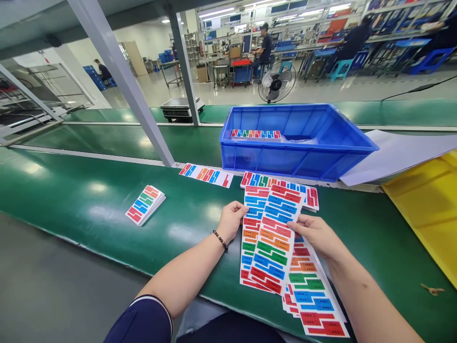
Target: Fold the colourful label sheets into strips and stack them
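Observation:
My left hand [232, 219] pinches the left edge of a long sheet of coloured labels [249, 238], printed with red, blue, orange and green blocks. My right hand [316, 232] grips the right edge of another label sheet [273, 238], which overlaps the first. Beneath my right hand and forearm lies a fanned pile of similar sheets [316, 295] on the green work surface. Just beyond the held sheets rests a stack of label strips [255, 180], partly covered by them. A single strip [206, 175] with white gaps lies to its left.
A small stack of short label cards [144, 205] sits on the left. Behind the sheets stands a blue bin [278, 159] holding more label strips. A yellow bin [428, 205], white paper [385, 155] and a twist of string [432, 289] are at right. A grey post [124, 81] rises at left.

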### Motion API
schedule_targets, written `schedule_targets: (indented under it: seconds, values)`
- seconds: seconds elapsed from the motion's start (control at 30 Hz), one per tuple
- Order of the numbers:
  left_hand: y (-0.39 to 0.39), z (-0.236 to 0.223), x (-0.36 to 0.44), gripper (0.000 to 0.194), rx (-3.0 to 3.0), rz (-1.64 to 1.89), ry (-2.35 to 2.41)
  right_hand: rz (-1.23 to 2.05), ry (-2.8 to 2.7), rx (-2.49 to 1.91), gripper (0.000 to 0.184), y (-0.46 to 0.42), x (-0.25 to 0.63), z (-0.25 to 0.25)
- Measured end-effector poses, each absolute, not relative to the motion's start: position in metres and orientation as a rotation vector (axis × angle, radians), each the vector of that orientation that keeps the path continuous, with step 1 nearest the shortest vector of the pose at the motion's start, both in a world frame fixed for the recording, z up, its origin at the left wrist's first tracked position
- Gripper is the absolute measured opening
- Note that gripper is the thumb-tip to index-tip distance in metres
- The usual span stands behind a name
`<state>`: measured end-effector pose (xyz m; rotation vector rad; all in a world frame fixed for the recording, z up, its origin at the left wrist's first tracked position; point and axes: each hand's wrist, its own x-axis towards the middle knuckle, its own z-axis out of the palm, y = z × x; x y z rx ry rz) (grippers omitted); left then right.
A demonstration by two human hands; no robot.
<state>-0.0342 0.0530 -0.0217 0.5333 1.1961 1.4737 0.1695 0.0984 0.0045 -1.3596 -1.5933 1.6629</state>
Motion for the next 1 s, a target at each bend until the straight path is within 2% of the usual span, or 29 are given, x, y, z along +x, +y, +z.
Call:
schedule_targets:
  seconds: [0.1,0.17,0.2,0.3,0.37,0.53,0.73,0.8,0.9,1.0]
  values:
    - [0.055,-0.021,-0.037,0.042,0.504,1.497,1.205,1.826,-1.557,-1.326,0.038,0.106,0.187,0.011]
    - [0.055,-0.021,-0.039,0.042,0.499,1.502,1.204,1.811,-1.616,-1.372,0.035,0.111,0.194,0.011]
    - [0.055,-0.021,-0.039,0.042,0.496,1.503,1.203,1.702,-1.666,-1.439,0.034,0.113,0.195,0.01]
    - [0.055,-0.021,-0.039,0.043,0.493,1.502,1.198,1.095,-1.763,-1.646,0.032,0.113,0.19,0.005]
    - [0.054,-0.021,-0.036,0.043,0.496,1.496,1.191,0.971,-1.799,-1.606,0.028,0.107,0.178,0.003]
    - [0.048,-0.02,-0.028,0.042,0.594,1.41,1.137,1.599,-1.843,-1.263,0.025,0.085,0.153,0.009]
    - [0.048,-0.022,-0.027,0.04,0.696,1.282,1.206,1.669,-1.823,-1.296,0.029,0.098,0.178,0.004]
    - [0.049,-0.024,-0.028,0.035,0.767,1.271,1.285,1.493,-1.894,-1.486,0.032,0.108,0.189,0.0]
    - [0.044,-0.022,-0.025,0.023,1.087,1.138,1.4,1.011,-1.937,-1.804,0.037,0.118,0.196,-0.005]
    - [0.03,-0.015,-0.017,0.017,1.616,0.833,1.363,0.91,-1.91,-1.891,0.038,0.122,0.193,-0.004]
